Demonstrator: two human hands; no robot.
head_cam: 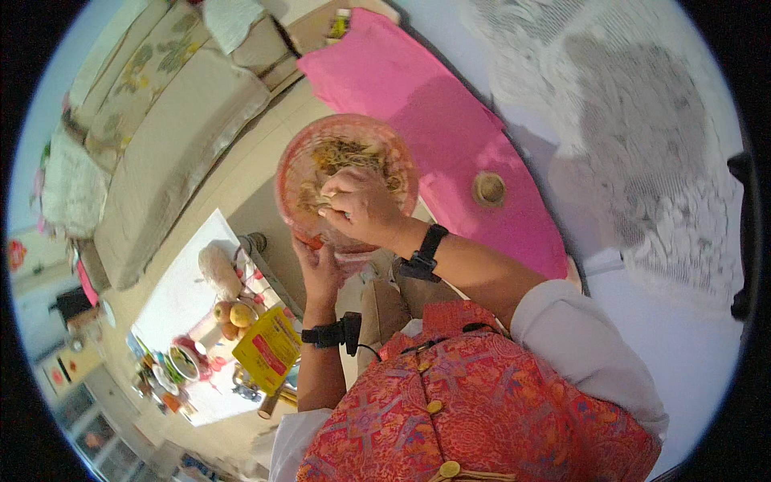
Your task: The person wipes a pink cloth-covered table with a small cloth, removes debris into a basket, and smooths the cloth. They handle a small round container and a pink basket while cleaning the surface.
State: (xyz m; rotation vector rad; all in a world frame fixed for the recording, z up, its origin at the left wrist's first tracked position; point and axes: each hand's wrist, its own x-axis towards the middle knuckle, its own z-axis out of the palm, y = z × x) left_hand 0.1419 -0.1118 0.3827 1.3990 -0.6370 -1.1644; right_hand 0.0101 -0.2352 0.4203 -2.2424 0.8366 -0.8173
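Observation:
A round pink plastic basket (288,175) sits before me, tilted a little, with a heap of dried plant stems or strips (349,153) in it, yellowish and brown. My left hand (318,265) grips the near rim, fingers under the basket wall. Over the inside of the basket, my right hand (364,205) is bent, thumb and fingers pinched together on what looks like a small pale piece of the dried plant material (328,202). The rest of that piece is hidden by the fingers.
To the right, a pink cloth (446,126) covers a bench-like surface, with a small round container (490,188) on it. A white table (181,283) at left bears fruit (241,314), a yellow box (269,349) and bowls (185,359). Beyond stands a covered sofa (168,138).

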